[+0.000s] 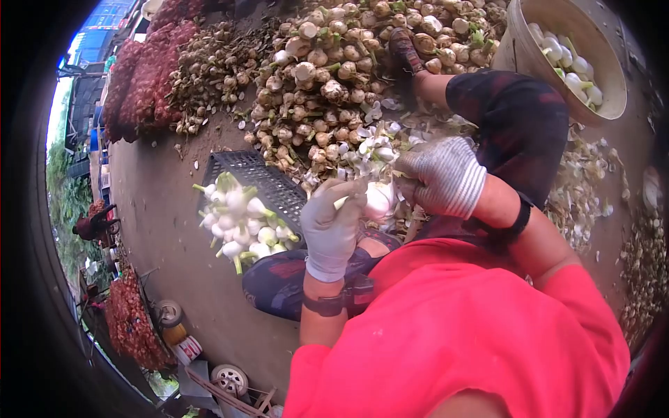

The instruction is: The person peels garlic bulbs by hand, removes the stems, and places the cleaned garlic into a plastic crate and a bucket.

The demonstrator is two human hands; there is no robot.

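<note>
Two gloved hands, the left hand (pixel 331 226) and right hand (pixel 440 175), both grasp one peeled white garlic bulb (pixel 378 200) above the lap, beside a black plastic crate (pixel 268 182) of peeled bulbs.

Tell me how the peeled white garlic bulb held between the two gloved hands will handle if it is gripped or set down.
The bulb looks rounded, so it would probably roll if set on the ground. Its peeled skin looks smooth, so it may be a bit slippery; the knit glove on the right hand likely helps grip. It seems small against the left hand, so probably light.
</note>
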